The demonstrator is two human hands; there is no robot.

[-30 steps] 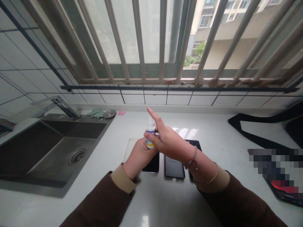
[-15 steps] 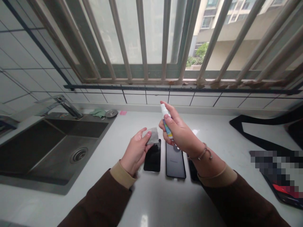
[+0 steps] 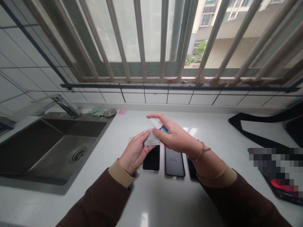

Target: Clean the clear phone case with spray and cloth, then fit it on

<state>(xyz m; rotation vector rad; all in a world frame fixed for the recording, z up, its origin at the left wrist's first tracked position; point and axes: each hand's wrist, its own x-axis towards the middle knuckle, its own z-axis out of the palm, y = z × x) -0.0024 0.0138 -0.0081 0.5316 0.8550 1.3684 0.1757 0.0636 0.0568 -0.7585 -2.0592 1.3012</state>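
Left hand [image 3: 134, 154] pinches a grey wipe [image 3: 151, 139], fingers closed; right hand [image 3: 176, 137] grips a small spray bottle [image 3: 155, 123], mostly hidden, label [image 3: 163, 129] barely showing.

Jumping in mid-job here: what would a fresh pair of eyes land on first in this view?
The bare hands at centre stand out: the left hand pinches a folded grey cloth, and the right hand grips a small white spray bottle with a colourful label. Three black smartphones lie side by side below them on the white countertop. A dark stainless-steel sink fills the left, beneath weathered metal window bars.
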